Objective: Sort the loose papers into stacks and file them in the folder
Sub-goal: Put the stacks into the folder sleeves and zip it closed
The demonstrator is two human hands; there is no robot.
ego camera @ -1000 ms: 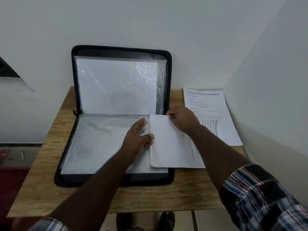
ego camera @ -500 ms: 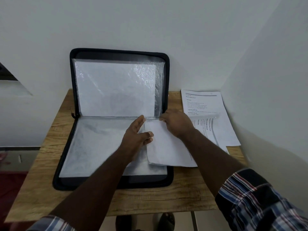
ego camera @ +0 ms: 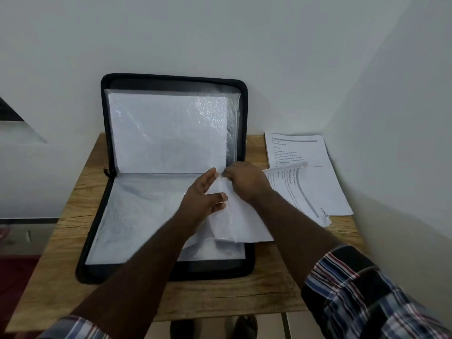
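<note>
Black zip-edged fabric folder [ego camera: 241, 270] lies open on the pale grained wooden table [ego camera: 61, 253], its back cover upright against the white wall [ego camera: 220, 33] at twelve o'clock and its front cover flat toward us. Clear crinkled plastic sleeves [ego camera: 168, 133] fill both halves, and white sheets show through them.

We reach in with both arms. Our right hand [ego camera: 247, 181] sits just at three o'clock of the folder's hinge, fingers curled and pinching the top corner of a white printed sheet of paper [ego camera: 242, 223]. That sheet slants across the folder's lower right corner, its bottom edge hanging past the zip toward five o'clock, its printed side bowing up behind our wrist. Our left hand [ego camera: 203, 196] lies at nine o'clock of the right one, fingers nearly straight, with the thumb on top of the sheet's left edge; the fingers seem to part the flat sleeve's opening, though we cannot tell whether they lie under plastic or on it.

At three o'clock of the folder a loose stack of printed white pages [ego camera: 315, 172] rests on the table near the side wall. Plaid sleeves [ego camera: 362, 297] cover our forearms at the bottom of the view.
</note>
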